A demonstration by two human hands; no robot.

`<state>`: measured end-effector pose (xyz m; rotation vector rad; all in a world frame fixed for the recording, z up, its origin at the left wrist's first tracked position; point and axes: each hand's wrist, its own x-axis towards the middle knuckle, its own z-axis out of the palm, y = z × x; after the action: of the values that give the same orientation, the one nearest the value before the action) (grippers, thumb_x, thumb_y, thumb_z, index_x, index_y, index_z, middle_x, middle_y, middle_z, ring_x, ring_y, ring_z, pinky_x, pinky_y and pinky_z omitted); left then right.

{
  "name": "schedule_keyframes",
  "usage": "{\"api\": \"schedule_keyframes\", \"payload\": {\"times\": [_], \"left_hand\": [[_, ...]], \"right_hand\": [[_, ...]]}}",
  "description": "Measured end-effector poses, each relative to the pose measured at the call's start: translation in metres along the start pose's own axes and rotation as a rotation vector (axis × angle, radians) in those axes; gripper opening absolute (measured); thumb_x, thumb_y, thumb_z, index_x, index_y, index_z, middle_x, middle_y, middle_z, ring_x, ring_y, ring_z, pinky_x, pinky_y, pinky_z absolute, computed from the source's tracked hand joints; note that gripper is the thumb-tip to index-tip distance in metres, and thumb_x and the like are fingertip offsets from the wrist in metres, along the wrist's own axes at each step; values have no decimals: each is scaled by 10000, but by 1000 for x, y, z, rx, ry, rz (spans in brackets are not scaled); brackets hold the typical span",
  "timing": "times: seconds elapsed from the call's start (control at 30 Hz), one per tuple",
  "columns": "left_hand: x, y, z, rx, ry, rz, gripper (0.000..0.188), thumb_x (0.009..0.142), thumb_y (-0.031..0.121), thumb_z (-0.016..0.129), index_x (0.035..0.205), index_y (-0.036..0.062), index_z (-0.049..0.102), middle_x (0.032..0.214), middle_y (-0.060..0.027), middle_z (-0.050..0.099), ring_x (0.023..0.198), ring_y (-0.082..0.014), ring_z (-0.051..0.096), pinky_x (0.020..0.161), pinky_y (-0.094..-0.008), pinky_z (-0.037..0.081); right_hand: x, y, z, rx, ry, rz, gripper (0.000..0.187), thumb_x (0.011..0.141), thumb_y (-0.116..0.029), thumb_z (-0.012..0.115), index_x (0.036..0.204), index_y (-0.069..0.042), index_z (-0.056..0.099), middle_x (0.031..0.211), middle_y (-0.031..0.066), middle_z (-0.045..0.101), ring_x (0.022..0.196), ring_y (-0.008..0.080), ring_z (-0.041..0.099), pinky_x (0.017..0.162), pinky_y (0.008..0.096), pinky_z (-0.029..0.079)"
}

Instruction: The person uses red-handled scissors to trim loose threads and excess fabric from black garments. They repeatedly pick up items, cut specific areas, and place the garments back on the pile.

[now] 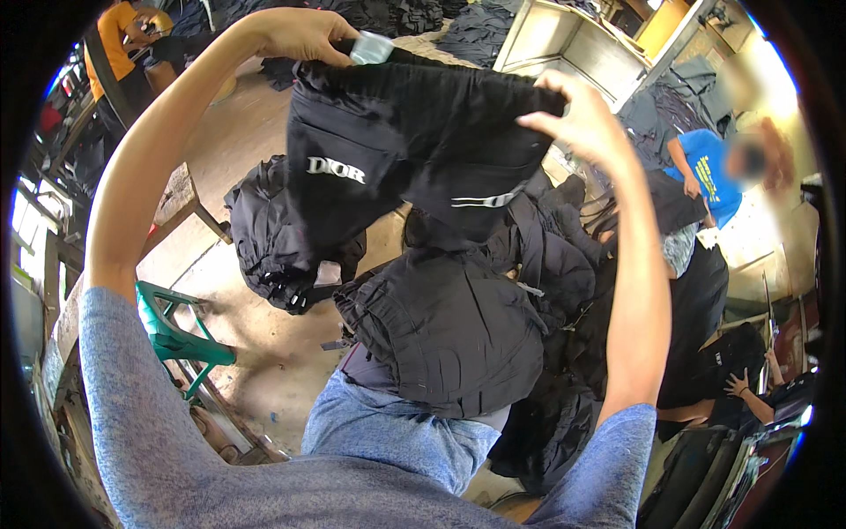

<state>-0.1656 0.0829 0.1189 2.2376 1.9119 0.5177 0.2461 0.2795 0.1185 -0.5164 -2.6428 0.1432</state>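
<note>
A pair of black shorts (401, 123) is held up and spread by its gathered waistband. My left hand (310, 37) pinches the waistband at its left end, beside a pale tag or slip (371, 48). At the other end my right hand (577, 115) grips the waistband between thumb and fingers. White lettering shows on one leg, and a white printed mark on the other. Below, a stack of black garments (458, 331) with elastic edges lies across my lap.
Black garments lie heaped on the floor at left (264, 238) and right (555, 247). A green plastic stool (189, 335) stands at left. One person in orange (106, 53) is far left; another in blue (712, 172) handles dark cloth at right. A third person's hand (738, 384) shows lower right.
</note>
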Motion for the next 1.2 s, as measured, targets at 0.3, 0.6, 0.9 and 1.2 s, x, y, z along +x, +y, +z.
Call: {"api": "schedule_keyframes", "payload": {"times": [0.3, 0.6, 0.9, 1.2], "left_hand": [[57, -141, 14, 492, -301, -522, 207, 1055, 151, 642, 1190, 30, 744, 903, -205, 781, 750, -369, 776, 598, -498, 615], [-22, -104, -106, 639, 895, -332, 273, 1031, 234, 655, 1197, 195, 868, 1055, -232, 803, 944, -438, 791, 853, -524, 622], [-179, -13, -99, 1032, -11, -461, 305, 942, 169, 762, 1234, 88, 807, 1103, -203, 817, 991, -386, 800, 879, -488, 627], [-221, 230, 123, 218, -404, -166, 173, 999, 279, 755, 1058, 118, 777, 940, -64, 784, 906, -315, 759, 810, -463, 584]], "right_hand": [[146, -11, 48, -104, -173, 189, 661, 833, -265, 956, 1438, -89, 755, 1165, 217, 833, 960, 304, 837, 886, 417, 672], [204, -80, 107, 200, 786, -69, 154, 929, -99, 783, 1060, -45, 841, 1094, 217, 809, 1034, 432, 785, 918, 511, 610], [157, -110, 194, 463, -111, -566, 335, 948, -196, 735, 1245, -77, 834, 1160, 230, 815, 1074, 431, 782, 942, 489, 619], [-163, -161, 233, 316, -277, 176, 716, 937, -425, 864, 1481, -28, 620, 1356, 218, 665, 1288, 429, 624, 1095, 568, 510]]}}
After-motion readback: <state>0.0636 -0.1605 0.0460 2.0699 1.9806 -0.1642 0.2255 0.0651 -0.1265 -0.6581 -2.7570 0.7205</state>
